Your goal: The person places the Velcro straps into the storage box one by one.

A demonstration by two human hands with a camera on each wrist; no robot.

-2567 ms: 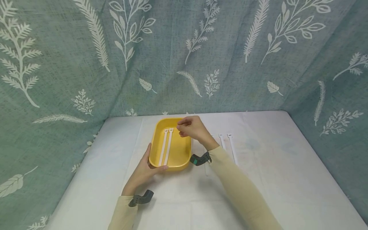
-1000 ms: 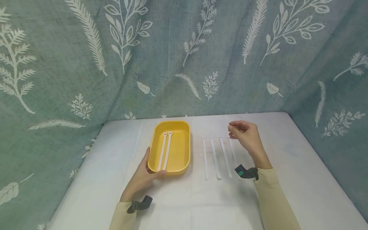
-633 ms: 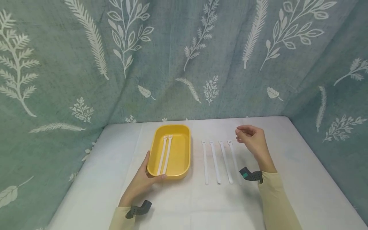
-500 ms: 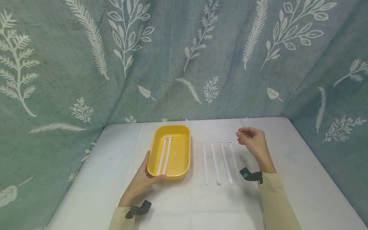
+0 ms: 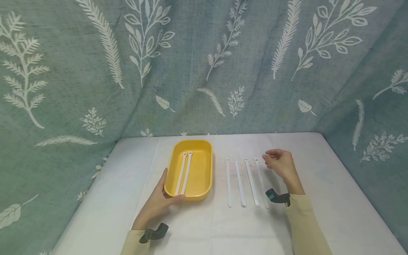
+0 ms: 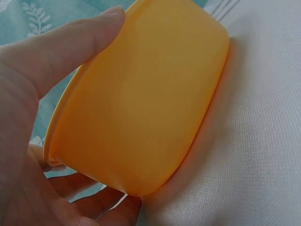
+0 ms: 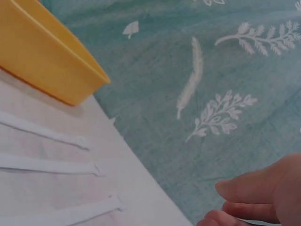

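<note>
A yellow tray [image 5: 204, 170] stands at the left of the white table, two white cable ties [image 5: 186, 173] lying side by side in it. My left hand [image 5: 159, 198] grips its near left corner; the left wrist view shows the thumb on the rim and the fingers against the outer wall [image 6: 136, 99]. Right of the tray, several more cable ties [image 5: 238, 182] lie in a row, slotted heads at the far end. Just right of the rightmost tie [image 5: 261, 182], my right hand [image 5: 282, 164] hovers, fingers loosely bent, with nothing visible in it.
White cloth [image 5: 204, 226] covers the table. A green-blue curtain with a white leaf pattern [image 5: 178, 71] hangs behind and along both sides. Each wrist wears a dark band [image 5: 154, 233].
My right hand has moved from over the tray to the right end of the cable tie row, sinking slightly lately. The left hand keeps its hold on the tray.
</note>
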